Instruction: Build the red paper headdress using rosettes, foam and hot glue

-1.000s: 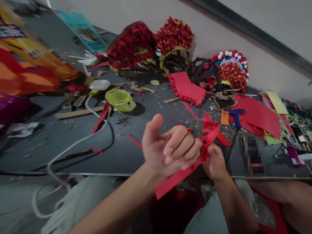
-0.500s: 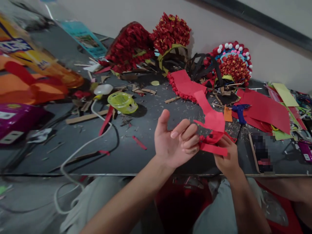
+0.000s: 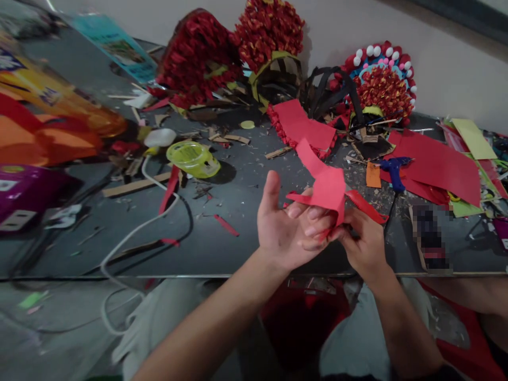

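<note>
The left hand (image 3: 288,241), palm up, touches a red paper cutout (image 3: 329,188) above the counter (image 3: 238,256), its hold unclear; equally close, the right hand (image 3: 367,246) has its grip pinched on the lower edge, the long strip slanting away leftward

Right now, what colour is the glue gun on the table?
Blue; the glue gun shows in the head view.

Dark tabletop (image 3: 210,254) offers passage at nine o'clock from the left hand (image 3: 293,233), past a red scrap (image 3: 226,225) and white cable (image 3: 137,227); red paper (image 3: 329,188) blocks one, a yellow container (image 3: 193,159) ten, a glue gun (image 3: 395,172) two.
</note>
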A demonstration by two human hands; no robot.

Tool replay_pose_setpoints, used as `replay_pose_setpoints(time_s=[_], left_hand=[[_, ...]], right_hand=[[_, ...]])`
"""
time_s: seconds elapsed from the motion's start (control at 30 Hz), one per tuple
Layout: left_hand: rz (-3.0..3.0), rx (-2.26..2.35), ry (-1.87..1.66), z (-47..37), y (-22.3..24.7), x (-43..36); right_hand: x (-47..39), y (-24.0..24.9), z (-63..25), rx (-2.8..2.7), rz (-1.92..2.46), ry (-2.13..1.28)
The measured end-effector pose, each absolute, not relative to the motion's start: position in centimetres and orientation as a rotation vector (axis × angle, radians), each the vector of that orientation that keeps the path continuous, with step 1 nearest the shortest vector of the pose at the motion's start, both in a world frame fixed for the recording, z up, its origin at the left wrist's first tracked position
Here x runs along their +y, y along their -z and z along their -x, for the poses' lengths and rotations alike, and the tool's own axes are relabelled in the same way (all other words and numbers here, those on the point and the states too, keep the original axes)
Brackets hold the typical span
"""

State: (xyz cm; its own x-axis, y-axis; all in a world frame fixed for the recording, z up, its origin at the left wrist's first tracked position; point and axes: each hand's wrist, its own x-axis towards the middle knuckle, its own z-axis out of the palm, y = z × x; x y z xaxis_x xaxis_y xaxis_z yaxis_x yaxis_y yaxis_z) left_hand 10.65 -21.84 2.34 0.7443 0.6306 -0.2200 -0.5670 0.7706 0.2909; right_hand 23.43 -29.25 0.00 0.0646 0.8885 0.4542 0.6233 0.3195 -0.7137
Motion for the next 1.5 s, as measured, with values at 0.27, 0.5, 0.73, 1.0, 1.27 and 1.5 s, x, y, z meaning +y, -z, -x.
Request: replay_pose_setpoints(time_s=[0.27,0.5,0.73,1.0,1.27,1.5], left_hand=[[-0.176,0.216,-0.525,-10.7,-2.6,-22.5],[-0.073,0.223,-0.479,-10.4,-2.6,-22.7],[-0.087,0.252,-0.598,-10.5,-2.9,-22.9],[-0.163,0.246,-0.664,-10.7,-2.9,-22.9],[-0.240,0.300,-0.701,-10.3,-2.5,-22.7],[-0.190,0.221,-0.638,-10.4,-2.7,-22.7]], right_hand=[[-29.6,-0.9,-23.7,-1.751,1.422,-0.260],[-29.6,-1.0,-23.7,-1.724,1.356,-0.367],[-29.3,0.2,-22.4,-1.345,1.299,-0.578],[-29.5,0.9,-21.3,-1.014,1.345,-0.645],[-28.8,0.4,-21.7,-0.778,1.321,-0.678],[-29.6,0.5,-21.8,-0.972,1.336,-0.601]])
